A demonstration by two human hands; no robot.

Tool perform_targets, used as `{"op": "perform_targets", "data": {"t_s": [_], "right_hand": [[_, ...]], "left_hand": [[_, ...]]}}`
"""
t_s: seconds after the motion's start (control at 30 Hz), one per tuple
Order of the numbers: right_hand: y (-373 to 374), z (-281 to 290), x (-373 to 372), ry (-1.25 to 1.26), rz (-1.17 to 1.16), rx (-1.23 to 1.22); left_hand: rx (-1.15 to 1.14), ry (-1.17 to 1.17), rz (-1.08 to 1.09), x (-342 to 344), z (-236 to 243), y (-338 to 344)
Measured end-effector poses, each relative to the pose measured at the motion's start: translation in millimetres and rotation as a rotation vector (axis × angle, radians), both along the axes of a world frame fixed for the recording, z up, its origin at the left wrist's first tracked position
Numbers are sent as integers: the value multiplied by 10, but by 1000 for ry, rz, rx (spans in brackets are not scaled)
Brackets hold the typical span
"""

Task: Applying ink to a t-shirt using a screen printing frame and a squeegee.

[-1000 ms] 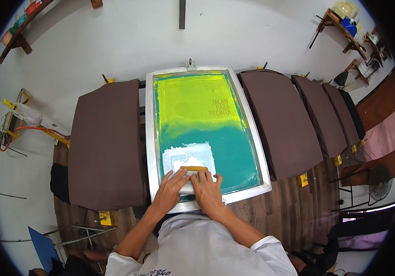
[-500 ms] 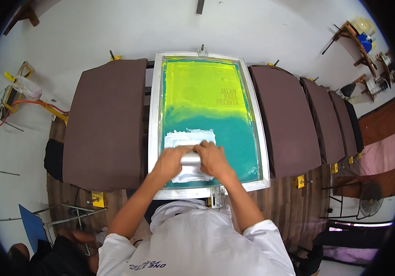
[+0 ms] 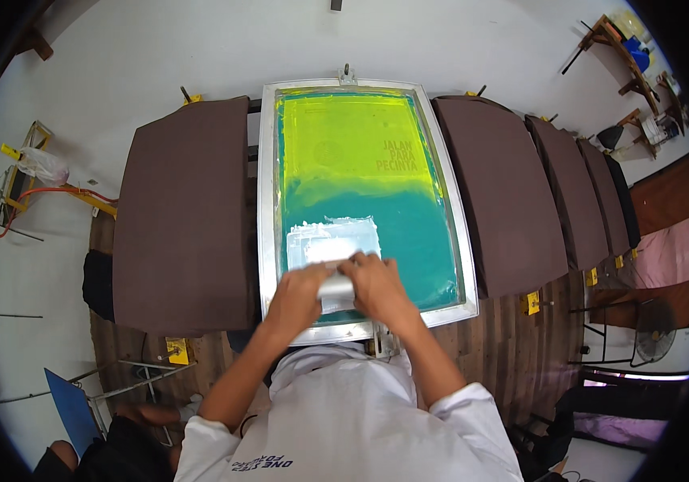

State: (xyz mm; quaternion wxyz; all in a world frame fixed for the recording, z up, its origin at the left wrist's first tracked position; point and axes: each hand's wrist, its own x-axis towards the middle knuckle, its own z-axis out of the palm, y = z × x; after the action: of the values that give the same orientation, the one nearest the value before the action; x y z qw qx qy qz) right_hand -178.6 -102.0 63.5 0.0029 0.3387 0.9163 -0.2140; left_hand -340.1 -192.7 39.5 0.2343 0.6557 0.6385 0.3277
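A squeegee with a silvery handle [image 3: 336, 299] is gripped from both sides, tilted over the near left part of a printing screen. My left hand [image 3: 298, 297] wraps its left end, and my right hand [image 3: 377, 289] closes round the right end. Beyond the squeegee lies a rectangular patch of white ink [image 3: 332, 239] with a ragged far edge. The screen's metal frame [image 3: 267, 201] surrounds teal mesh [image 3: 413, 241]. Its far part is a yellow-green area [image 3: 344, 128] showing lettering and a faint round mark. The squeegee's blade is hidden under my hands.
Fabric-covered brown boards stand on the left [image 3: 184, 217] and right [image 3: 513, 201]. A clamp [image 3: 382, 341] holds the frame's near edge. A blue panel [image 3: 75, 410] and a seated person's leg [image 3: 148, 414] are at lower left. A fan [image 3: 654, 331] stands far right.
Both hands have pulled the squeegee a little nearer to me across the screen. More of the white patch shows beyond it. The whole view has shifted slightly.
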Motion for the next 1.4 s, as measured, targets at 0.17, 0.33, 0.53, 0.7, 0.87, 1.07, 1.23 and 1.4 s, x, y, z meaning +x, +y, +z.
{"op": "perform_targets", "data": {"t_s": [0.17,0.33,0.53,0.7,0.87,1.07,1.23,1.4], "right_hand": [[128,-214,-116,-26,-10,16],[-570,-350,300,57,-14,67],[-363,-45,195,-56,40,-13],[345,-109,-228,-37,16,65],[167,-227,-113,37,-22,-31],[-474,-211,282,28,-26,-92],[-247,-23,178,-79,5,-135],[366,-139,-150,-3,-26,-23]], "left_hand": [[19,-36,11,-80,-115,108],[-54,135,28,337,-191,-612],[-159,-10,-17,180,110,-423],[-168,-68,53,-160,59,304],[-12,-27,5,-68,-144,115],[-115,41,-63,232,17,-501],[-252,-119,-48,148,207,-291],[-192,-91,16,-122,67,325]]}}
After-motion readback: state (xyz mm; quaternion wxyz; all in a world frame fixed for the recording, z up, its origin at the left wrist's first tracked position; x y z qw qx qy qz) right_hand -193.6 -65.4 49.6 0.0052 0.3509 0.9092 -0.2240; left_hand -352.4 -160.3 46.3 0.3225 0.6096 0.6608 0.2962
